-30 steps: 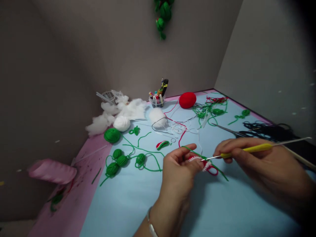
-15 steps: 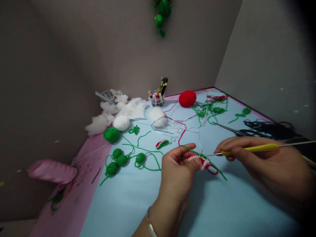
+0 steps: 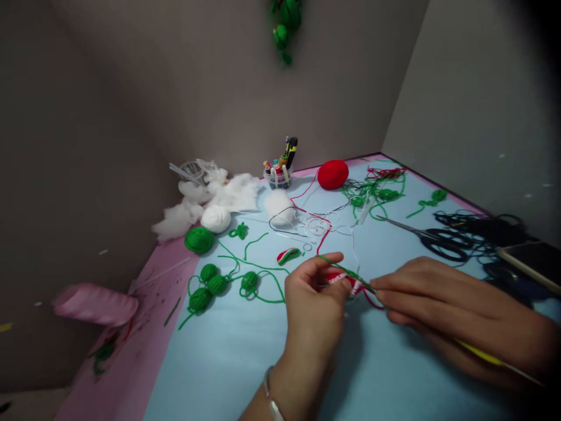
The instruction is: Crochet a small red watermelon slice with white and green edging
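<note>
Crochet hook: tip and shaft hidden by the right hand. Red-and-white crocheted piece: partly covered by the left hand. Green crocheted cluster: cut off by top edge. Clear pot: contents too small to identify.

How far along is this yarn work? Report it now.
Done-looking: small green yarn balls and a round red yarn ball. In hand: the left hand pinches a small red-and-white crocheted strip while the right hand grips a yellow-handled crochet hook. Left: loose white fibre stuffing sits heaped, and tangled green yarn strands lie about.
</note>
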{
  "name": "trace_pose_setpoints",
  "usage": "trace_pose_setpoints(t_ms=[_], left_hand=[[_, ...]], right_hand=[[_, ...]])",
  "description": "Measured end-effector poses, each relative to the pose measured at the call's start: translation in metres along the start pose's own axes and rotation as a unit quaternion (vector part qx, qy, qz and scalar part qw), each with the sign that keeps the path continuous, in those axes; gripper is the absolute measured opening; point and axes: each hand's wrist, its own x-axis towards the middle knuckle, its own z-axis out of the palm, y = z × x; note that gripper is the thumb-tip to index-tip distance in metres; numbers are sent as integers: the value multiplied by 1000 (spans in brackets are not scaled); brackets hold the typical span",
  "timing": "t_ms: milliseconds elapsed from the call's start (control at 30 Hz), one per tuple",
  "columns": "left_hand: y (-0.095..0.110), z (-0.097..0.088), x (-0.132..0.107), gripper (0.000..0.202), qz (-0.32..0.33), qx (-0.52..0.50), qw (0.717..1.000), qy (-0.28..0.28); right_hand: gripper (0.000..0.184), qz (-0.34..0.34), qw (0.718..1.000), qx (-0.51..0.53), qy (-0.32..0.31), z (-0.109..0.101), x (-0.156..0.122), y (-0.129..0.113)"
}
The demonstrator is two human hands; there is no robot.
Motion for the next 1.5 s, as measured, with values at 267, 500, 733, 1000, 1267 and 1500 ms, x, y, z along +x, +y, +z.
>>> trace_pose_setpoints(t_ms=[267,500,733,1000,1267,1500], left_hand=[[-4,2,0,35,-12,-22,1000,11],[-8,-3,2,40,-18,-56,998,-5],[-2,-2,1,34,1,-42,999,-11],[-10,-7,2,33,44,-40,998,-18],[-5,-1,0,29,37,-53,998,1],[0,4,-4,28,-2,-75,997,18]], right_hand=[[23,78,996,29,-16,1,-2,3],[39,40,998,41,24,4,-5,1],[32,113,993,42,12,1,-15,6],[27,147,988,46,11,1,-20,8],[26,131,989,68,7,-1,-20,11],[17,152,985,80,33,1,-7,7]])
